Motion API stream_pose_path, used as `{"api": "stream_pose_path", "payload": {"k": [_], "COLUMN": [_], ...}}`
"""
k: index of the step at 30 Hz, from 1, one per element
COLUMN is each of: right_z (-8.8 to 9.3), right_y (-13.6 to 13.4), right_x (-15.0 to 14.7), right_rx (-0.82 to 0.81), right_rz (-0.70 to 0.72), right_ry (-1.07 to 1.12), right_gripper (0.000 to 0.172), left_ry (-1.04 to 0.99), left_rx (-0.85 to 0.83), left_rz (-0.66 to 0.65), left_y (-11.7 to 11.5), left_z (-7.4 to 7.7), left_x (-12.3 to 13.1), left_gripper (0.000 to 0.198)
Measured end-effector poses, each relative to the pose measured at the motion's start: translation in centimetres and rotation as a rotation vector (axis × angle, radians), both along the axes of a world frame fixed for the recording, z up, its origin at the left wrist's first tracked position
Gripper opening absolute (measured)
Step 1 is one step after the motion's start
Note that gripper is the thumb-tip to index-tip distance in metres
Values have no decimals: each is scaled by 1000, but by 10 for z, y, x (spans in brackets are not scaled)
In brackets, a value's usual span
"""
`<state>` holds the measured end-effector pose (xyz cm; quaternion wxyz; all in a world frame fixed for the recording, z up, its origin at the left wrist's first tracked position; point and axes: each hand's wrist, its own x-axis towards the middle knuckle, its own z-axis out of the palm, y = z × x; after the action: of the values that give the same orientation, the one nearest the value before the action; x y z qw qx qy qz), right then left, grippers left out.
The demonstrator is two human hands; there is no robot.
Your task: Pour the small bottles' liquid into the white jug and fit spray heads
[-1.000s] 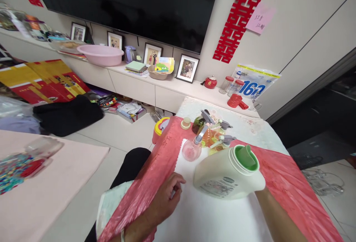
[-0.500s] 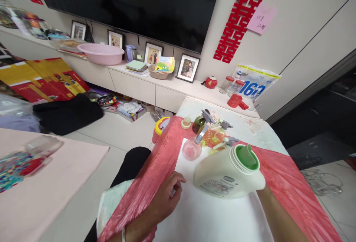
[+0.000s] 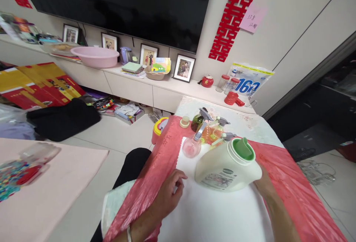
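Note:
A large pale-green laundry detergent jug [image 3: 214,166] with its cap off and a green pour spout [image 3: 244,149] stands tilted over the white sheet [image 3: 211,212]. My right hand [image 3: 263,181] is at the jug's handle side, its fingers mostly hidden behind the jug, and appears to grip it. Near the sheet's left edge my left hand [image 3: 170,192] rests loosely curled, thumb and index finger apart, holding nothing. Behind the jug are a clear pinkish spray bottle [image 3: 191,147], other spray bottles with grey triggers [image 3: 222,121], and a small round cap [image 3: 184,122].
A red plastic cover [image 3: 294,182] lies over the table under the white sheet. Along the wall, a cabinet [image 3: 130,88] bears a pink basin [image 3: 96,57], framed photos [image 3: 184,68] and jars [image 3: 222,83]. To the left, a pink-covered table [image 3: 72,175] holds colourful beads [image 3: 11,177].
The view has shifted slightly. The jug sits a little higher in the picture, with my right hand still at its side. My left hand has stayed in nearly the same spot.

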<state>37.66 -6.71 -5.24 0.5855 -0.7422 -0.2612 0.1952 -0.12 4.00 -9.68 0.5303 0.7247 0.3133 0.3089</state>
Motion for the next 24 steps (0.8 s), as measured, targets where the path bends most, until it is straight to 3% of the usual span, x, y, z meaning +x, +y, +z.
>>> {"api": "stream_pose_path", "payload": {"k": [5,11,16,24], "right_z": [-16,-19,-30,-36], "right_y": [-69,-118,-112,-49], "right_x": [-45,-133,-175,-243], "right_rx": [77,144,84,65], "right_rz": [-272,-421,-338,15], "right_ry": [245,384,409,209], "right_gripper": [85,80,84,70], "left_ry": [-17,-2,-51,-72], "left_rx": [20,38,67,85], "left_rz": [-1,7,8,-5], "left_y": [1,-2,-4,-4], "left_z": [5,9,4,-3], "left_x": [0,0,0,0], "left_gripper": [25,25,25,26]}}
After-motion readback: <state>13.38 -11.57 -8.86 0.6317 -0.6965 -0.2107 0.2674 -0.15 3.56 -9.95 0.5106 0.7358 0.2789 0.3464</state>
